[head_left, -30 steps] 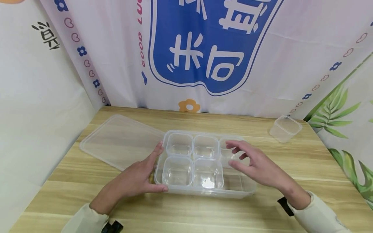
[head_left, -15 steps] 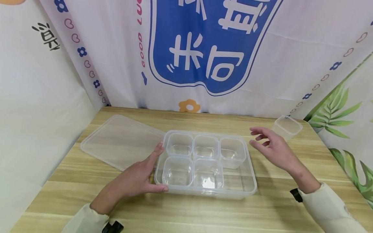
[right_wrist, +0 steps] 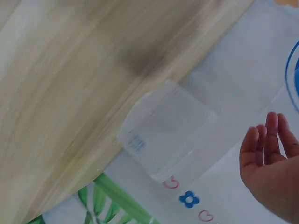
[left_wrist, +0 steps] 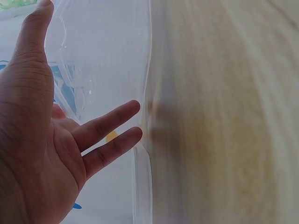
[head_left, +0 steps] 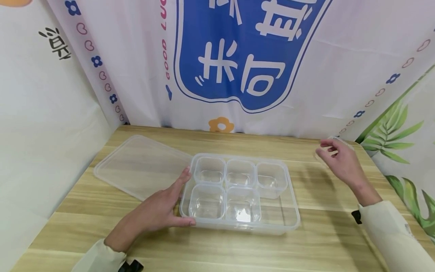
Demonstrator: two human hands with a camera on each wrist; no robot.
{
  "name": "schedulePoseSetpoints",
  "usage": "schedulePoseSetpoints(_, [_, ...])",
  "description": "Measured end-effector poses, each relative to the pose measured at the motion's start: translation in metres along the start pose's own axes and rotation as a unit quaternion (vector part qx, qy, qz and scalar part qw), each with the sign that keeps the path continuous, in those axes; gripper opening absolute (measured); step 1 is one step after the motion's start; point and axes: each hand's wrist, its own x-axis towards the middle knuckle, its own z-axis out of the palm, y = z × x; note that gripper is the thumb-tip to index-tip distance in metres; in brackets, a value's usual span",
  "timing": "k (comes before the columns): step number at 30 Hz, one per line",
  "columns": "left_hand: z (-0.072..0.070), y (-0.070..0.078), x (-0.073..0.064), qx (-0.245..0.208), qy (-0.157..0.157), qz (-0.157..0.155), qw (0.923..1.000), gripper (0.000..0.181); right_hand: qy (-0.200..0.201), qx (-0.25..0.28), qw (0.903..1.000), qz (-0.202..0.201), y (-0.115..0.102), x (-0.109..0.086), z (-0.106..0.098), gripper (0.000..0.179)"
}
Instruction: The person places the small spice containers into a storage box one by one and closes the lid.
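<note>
A clear rectangular plastic box (head_left: pixel 238 226) lies on the table, with several small clear square containers (head_left: pixel 208 202) inside it; its front right part holds none. My left hand (head_left: pixel 163 209) rests against the box's left end, fingers spread, thumb at the front left corner. In the left wrist view, those fingers reach toward the box wall (left_wrist: pixel 112 56). At the back right, my right hand (head_left: pixel 341 162) hovers by a lone small clear container (right_wrist: pixel 168 133), partly hiding it in the head view. From the right wrist, the fingers are loosely bent and apart from that container.
A flat translucent lid (head_left: pixel 142 166) lies left of the box, one end close to the box's rim. A printed cloth (head_left: pixel 149 75) hangs along the table's back edge. Bare wood table (head_left: pixel 217 253) shows in front of the box.
My right hand has moved from above the box's right side, rightward and back, to the lone container. My left hand and the box have stayed in place.
</note>
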Motion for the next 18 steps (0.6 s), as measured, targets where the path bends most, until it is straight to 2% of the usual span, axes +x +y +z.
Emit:
schedulePoseSetpoints(3, [0.000,0.000,0.000,-0.001,0.001,-0.001,1.0000,0.133,0.021,0.000,0.9997,0.014,0.012,0.006,-0.005,0.051])
schedulePoseSetpoints(7, [-0.001,0.001,0.000,0.000,0.001,0.001,1.0000,0.133,0.039,-0.004,0.9976,0.057,0.027,0.010,-0.012,0.071])
schedulePoseSetpoints(12, [0.000,0.001,0.000,0.002,0.001,-0.001,1.0000,0.133,0.008,-0.025,0.9939,0.107,0.047,0.008,-0.019,0.091])
schedulePoseSetpoints(18, [0.000,0.001,0.000,0.003,0.001,-0.002,1.0000,0.133,-0.024,-0.042,0.9904,0.129,0.064,0.004,-0.023,0.099])
